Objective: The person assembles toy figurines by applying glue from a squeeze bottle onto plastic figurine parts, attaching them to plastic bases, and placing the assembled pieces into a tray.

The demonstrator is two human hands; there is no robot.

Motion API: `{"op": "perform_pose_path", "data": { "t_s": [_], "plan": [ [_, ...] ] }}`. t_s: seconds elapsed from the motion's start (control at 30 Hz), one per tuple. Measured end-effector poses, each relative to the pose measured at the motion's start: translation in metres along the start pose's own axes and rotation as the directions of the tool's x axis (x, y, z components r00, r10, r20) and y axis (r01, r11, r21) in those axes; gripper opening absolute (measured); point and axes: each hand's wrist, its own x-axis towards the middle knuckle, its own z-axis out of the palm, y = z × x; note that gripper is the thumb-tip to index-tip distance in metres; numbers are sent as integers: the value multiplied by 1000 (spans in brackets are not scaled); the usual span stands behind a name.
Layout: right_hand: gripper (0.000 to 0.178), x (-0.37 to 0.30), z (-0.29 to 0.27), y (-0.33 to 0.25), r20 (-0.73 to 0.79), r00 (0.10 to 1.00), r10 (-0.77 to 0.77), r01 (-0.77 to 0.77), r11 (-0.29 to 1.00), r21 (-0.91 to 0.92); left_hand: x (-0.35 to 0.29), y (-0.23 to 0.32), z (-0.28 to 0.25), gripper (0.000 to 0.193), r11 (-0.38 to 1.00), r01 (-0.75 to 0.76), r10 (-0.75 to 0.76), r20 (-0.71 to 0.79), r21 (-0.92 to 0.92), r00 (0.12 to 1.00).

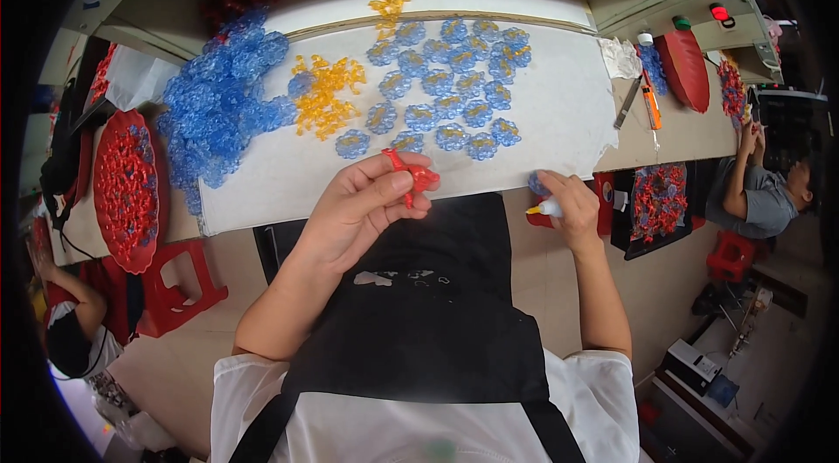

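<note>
My left hand (345,210) is closed, pinching a small glossy red plastic piece (424,176) between thumb and fingers just off the table's front edge. To the right, my right hand (575,211) is closed around a small white squeeze bottle (550,208) whose yellow tip points left. A translucent blue piece (536,183) is at that hand's fingertips; whether they grip it I cannot tell. Beyond my hands, several flower-like blue pieces (450,136) with yellow bits on them lie spread on a white sheet (559,105).
A big heap of blue pieces (218,96) and a pile of yellow bits (328,96) are at left. A red tray (109,175) holds red and blue parts. At right lie a cutter (652,105), a red dish (683,70) and a filled bin (657,201). Another person (760,192) sits far right.
</note>
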Motion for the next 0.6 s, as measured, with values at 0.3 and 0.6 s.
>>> {"op": "perform_pose_path", "data": {
  "t_s": [0.3,0.6],
  "plan": [
    [18,72,-22,-72,-48,997,-52,71,660,748,-14,0,16,25,993,36,-44,68,109,997],
    [23,94,-18,-77,12,982,-186,115,660,743,-19,0,23,23,992,54,-64,82,116,995]
  ]
}}
